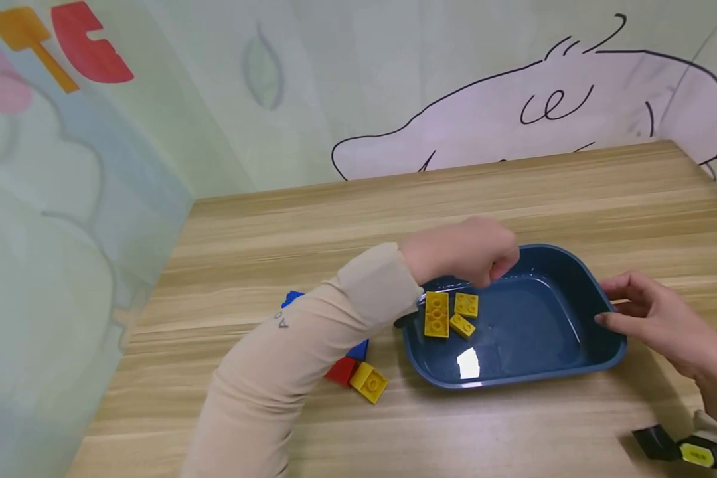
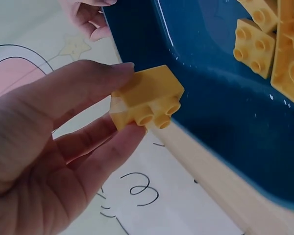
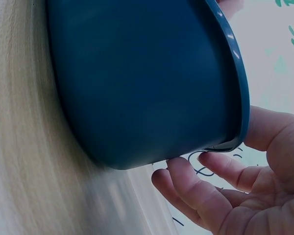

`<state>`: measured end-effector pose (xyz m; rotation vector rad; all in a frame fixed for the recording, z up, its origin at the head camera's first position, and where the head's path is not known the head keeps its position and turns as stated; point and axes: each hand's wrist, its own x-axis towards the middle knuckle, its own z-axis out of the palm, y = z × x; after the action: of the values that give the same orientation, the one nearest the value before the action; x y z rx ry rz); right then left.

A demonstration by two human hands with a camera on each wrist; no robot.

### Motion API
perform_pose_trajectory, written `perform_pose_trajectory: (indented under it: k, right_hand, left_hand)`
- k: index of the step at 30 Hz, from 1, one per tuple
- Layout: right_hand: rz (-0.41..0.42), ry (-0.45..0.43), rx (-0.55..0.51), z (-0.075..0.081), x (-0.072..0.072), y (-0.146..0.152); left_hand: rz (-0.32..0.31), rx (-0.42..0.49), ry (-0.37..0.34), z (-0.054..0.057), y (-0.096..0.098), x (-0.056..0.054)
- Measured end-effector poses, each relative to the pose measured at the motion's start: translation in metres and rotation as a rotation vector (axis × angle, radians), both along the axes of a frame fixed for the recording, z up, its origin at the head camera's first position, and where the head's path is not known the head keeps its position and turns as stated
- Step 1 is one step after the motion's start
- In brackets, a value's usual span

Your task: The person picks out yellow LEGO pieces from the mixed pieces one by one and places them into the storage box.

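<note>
My left hand (image 1: 469, 251) is above the far side of a dark blue plastic basin (image 1: 526, 325). Between thumb and fingertips it pinches a yellow toy building block (image 2: 149, 93), its studs facing away from the thumb in the left wrist view; the back of the hand hides nearly all of it in the head view. My right hand (image 1: 657, 318) holds the basin's right end, thumb over the rim and fingers outside against the wall. Inside the basin's left end lie a larger yellow block (image 1: 437, 315) and two smaller ones, one of them a square block (image 1: 467, 305).
Left of the basin, partly covered by my left sleeve (image 1: 287, 358), lie a yellow block (image 1: 368, 383), a red block (image 1: 341, 372) and blue pieces (image 1: 358, 350). A black object (image 1: 656, 443) is near my right wrist. The wooden table (image 1: 263, 226) meets a cartoon-printed wall behind.
</note>
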<state>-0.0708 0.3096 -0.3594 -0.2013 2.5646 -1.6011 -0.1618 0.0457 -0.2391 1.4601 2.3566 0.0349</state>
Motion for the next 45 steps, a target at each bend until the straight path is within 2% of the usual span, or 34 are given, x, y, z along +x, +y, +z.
perform_pose_trajectory:
  k: [14,22,30,36,45]
  right_hand:
    - [-0.001,-0.014,0.018,0.001,0.001,0.001]
    - [-0.005,-0.015,0.037,0.003,0.001,-0.001]
    - [-0.004,-0.001,0.006,0.000,0.001,0.000]
    - [0.001,0.010,0.003,-0.001,0.000,0.000]
    - [0.007,0.011,-0.008,-0.001,0.001,-0.001]
  left_hand:
    - [-0.016,-0.007,-0.104,-0.030,0.032,-0.004]
    - [-0.018,-0.090,-0.073,-0.045,0.038,-0.005]
    - [0.031,-0.157,-0.094,-0.060,0.038,-0.008]
    - [0.039,-0.142,-0.108,-0.060,0.035,-0.009]
    - [0.031,-0.172,-0.111,-0.055,0.031,-0.009]
